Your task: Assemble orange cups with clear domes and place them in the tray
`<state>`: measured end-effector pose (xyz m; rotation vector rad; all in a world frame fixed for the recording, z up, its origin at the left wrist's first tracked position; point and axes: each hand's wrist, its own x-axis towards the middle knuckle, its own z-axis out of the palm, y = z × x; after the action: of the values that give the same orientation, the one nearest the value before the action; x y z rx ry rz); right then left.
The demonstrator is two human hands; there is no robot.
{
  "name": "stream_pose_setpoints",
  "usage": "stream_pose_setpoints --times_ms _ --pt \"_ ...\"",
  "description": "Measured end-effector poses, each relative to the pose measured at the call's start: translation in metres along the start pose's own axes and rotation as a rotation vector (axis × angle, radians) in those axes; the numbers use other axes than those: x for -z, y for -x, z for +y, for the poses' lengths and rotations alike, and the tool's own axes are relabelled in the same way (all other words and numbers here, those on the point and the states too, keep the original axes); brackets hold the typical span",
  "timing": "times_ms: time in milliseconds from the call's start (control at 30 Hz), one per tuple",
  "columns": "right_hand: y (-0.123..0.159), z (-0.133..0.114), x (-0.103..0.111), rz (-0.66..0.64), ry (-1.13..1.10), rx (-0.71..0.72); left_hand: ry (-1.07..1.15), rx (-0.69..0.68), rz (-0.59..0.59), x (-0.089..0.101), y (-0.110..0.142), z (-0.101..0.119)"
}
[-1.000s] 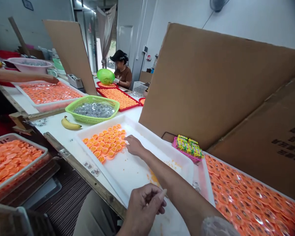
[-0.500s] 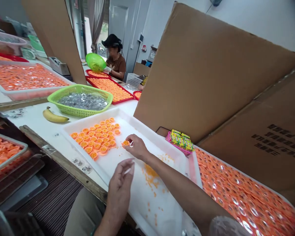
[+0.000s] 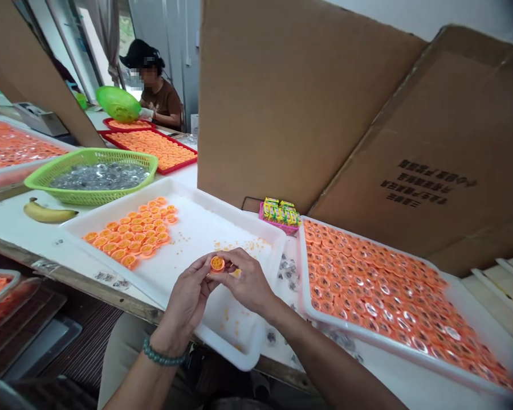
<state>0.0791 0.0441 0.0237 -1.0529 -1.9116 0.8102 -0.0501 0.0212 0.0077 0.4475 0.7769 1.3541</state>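
Both hands meet over the near part of a white tray, around a small orange cup with yellow-orange bits in it. My left hand pinches the cup from the left, a green bead bracelet on its wrist. On the other side, the fingers of my right hand close on the same cup; some fingertips are hidden behind it. Several more filled orange cups stand grouped in the tray's left part. Loose orange bits lie scattered on the tray's bottom.
A green basket of clear plastic pieces and a banana lie behind the tray. Right stand a pink basket of small packets and a tray of orange lidded cups. Cardboard rises behind; a co-worker holds a green bowl.
My right hand has brought one orange cup from the group back toward me. My left hand has come up and closed on it. The view has turned to the right.
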Motion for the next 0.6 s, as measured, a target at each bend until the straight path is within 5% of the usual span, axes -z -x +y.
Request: stream_pose_setpoints --times_ms 233,600 --pt "0.005 0.011 0.023 0.066 -0.299 -0.228 -0.119 0.069 -0.061 -0.018 0.001 -0.012" --pt "0.009 0.020 0.023 0.167 -0.554 -0.463 -0.105 0.095 -0.046 -0.011 0.002 -0.013"
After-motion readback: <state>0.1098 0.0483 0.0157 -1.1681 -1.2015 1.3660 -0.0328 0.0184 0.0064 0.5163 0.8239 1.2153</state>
